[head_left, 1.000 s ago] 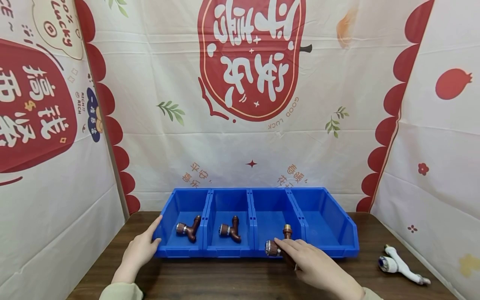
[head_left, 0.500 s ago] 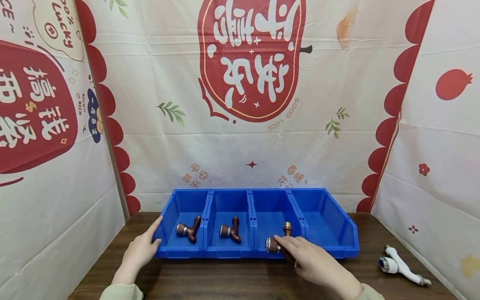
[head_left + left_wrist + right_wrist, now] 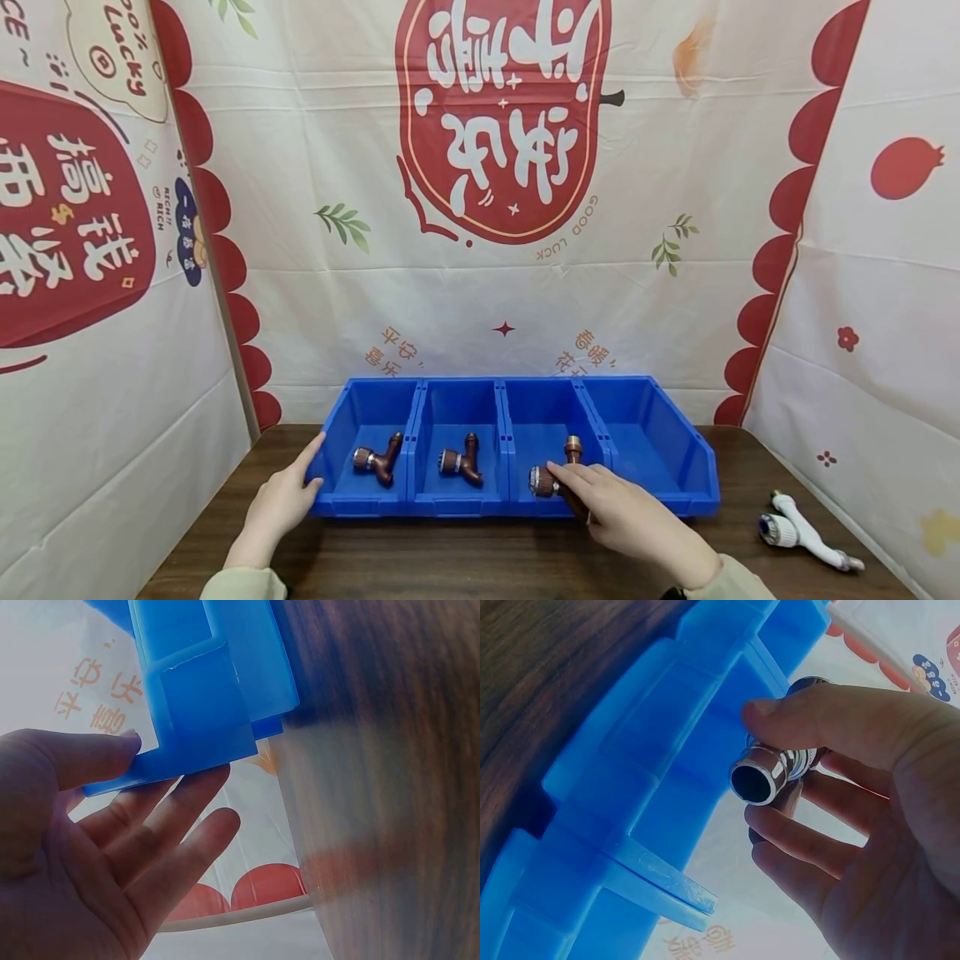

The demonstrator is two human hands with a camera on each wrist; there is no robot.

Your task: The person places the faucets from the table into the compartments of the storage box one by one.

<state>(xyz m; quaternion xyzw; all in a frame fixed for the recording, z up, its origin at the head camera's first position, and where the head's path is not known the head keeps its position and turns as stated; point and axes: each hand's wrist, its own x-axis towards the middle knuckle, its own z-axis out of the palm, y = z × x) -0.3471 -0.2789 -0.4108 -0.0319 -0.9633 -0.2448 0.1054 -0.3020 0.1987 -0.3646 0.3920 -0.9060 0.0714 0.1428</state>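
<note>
In the head view my right hand (image 3: 622,508) holds a dark brown faucet (image 3: 573,450) with a ribbed knob, above the front of the third compartment from the left. The right wrist view has the thumb and fingers around the faucet's body, its round open metal end (image 3: 753,784) facing the camera. My left hand (image 3: 277,500) grips the left front edge of the blue storage bin (image 3: 465,505). In the left wrist view its thumb and fingers lie on either side of the bin edge (image 3: 142,771). Brown faucets lie in the first (image 3: 384,460) and second (image 3: 467,462) compartments.
A white faucet (image 3: 806,532) with a ribbed knob lies on the wooden table (image 3: 420,558), right of the bin. Dividers split the bin into a row of compartments; the rightmost (image 3: 645,450) shows only its blue floor. Printed cloth (image 3: 480,292) hangs behind and at both sides.
My right hand has moved slightly forward and up with the brown faucet, farther over the third compartment. The left hand keeps its place on the bin.
</note>
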